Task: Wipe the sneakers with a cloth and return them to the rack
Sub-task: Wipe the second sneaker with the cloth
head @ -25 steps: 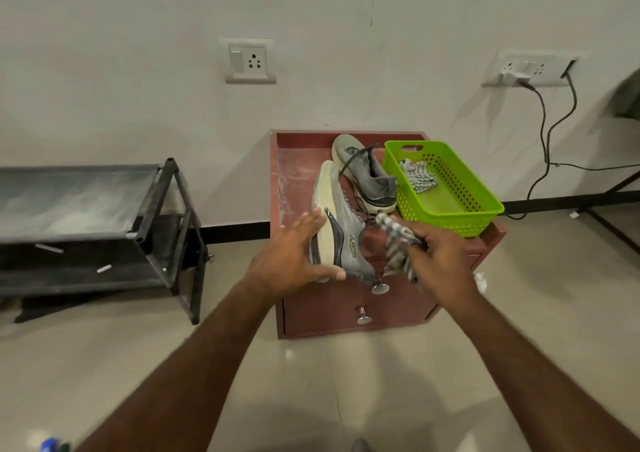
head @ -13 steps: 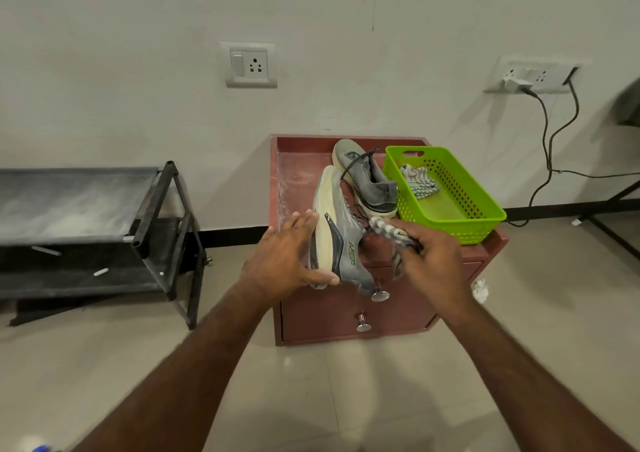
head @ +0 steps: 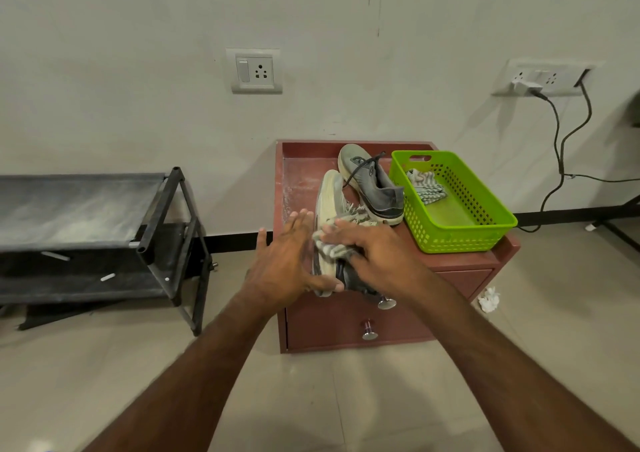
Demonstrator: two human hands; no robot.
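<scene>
Sneaker (head: 329, 202), tipped on its side atop the cabinet (head: 346, 327), is steadied by the flat-fingered left hand (head: 287, 268); a cloth (head: 329, 247) is pressed on it under the right hand (head: 377, 257).

Both bare forearms reach in from the bottom corners of the frame and meet near its centre. The left hand (head: 285, 264) is spread wide, fingers straight and pointing up, thumb stretched out to the right. The right hand (head: 375, 256) lies palm-down just beside it, fingers angled toward the upper left and pressing flat, slightly blurred.
</scene>
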